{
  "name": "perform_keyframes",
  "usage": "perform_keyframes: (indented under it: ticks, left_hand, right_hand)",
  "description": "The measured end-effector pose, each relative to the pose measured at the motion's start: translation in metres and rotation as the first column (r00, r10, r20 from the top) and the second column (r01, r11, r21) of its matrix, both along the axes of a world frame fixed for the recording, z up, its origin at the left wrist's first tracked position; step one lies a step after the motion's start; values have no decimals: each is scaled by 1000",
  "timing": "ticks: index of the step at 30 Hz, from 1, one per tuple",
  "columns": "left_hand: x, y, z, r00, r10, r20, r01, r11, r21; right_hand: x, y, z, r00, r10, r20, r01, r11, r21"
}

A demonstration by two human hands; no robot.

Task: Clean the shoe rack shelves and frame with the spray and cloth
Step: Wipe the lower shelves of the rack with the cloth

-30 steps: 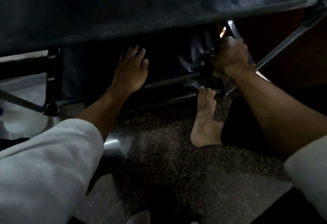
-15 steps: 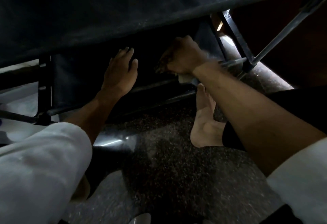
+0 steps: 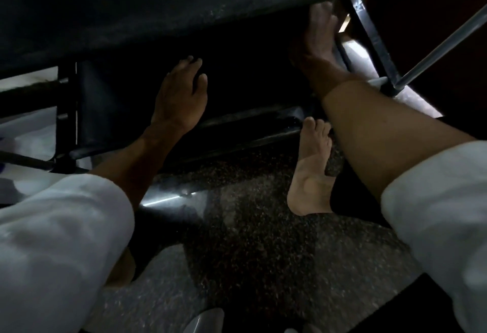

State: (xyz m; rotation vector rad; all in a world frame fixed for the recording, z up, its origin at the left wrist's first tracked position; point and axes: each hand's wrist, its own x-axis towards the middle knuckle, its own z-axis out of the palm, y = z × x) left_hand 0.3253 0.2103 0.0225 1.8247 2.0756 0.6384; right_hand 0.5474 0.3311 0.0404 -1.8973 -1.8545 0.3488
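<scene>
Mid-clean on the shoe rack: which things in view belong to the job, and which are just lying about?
Job:
upper shelf
lower shelf, with the left hand resting flat on it
frame upright, with the right hand beside it
No cloth or spray is visible.

Lying about:
white object at the bottom edge
bare foot
speckled floor

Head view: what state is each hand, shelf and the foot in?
left hand, flat on the lower shelf, fingers straight.
right hand, up under the upper shelf, fingers straight, palm side hidden.
bare foot, on the floor, toes at the front rail.
</scene>
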Motion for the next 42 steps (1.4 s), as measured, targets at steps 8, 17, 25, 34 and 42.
perform_keyframes:
  ticks: [8,17,25,34,42]
  left_hand:
    - [-3,-10,0,989,140,-44,-135,984,115]
    - [-1,-7,3,980,193,-44,-190,980,52]
    - [-6,-4,2,986,164,-17,-162,984,71]
    - [-59,-23,18,965,180,191,-223,947,232]
    - [-127,-69,8,988,135,-79,-131,990,46]
  right_hand:
    - [-99,-43,15,902,429,45,-424,901,-93]
    - [-74,-38,21,946,323,-35,-324,930,-172]
    - [24,-5,41,982,172,77,-157,974,-166]
    - [29,-22,50,845,528,83,-450,786,-424]
    - [-67,-60,45,713,700,-37,-631,617,-471]
